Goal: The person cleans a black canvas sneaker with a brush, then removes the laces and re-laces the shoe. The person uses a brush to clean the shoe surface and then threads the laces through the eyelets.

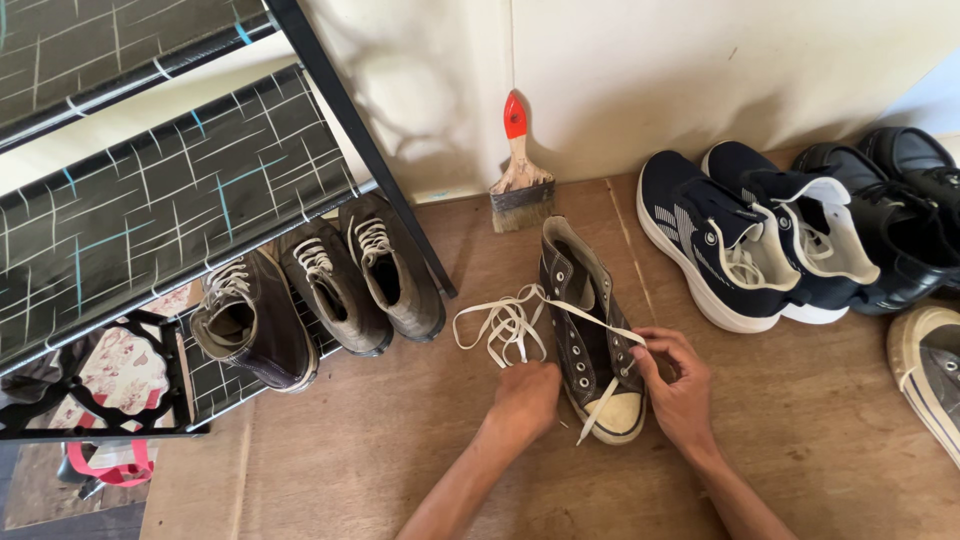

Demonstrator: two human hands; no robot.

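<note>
A dark canvas high-top sneaker (585, 320) with a worn white toe cap lies on the wooden floor in front of me. Its long off-white lace (500, 325) is mostly unthreaded and loops out to the left of the shoe. My left hand (525, 398) presses against the shoe's left side near the toe, fingers curled where the lace runs. My right hand (675, 385) pinches the lace at the shoe's right eyelet row, and a lace end hangs down over the toe cap.
A black shoe rack (180, 200) stands at the left with three worn grey-brown shoes (330, 285) on its low shelf. A paintbrush (518, 165) leans on the wall. Navy sneakers (745, 240), black shoes (900, 210) and another sneaker's toe (930, 375) sit at the right.
</note>
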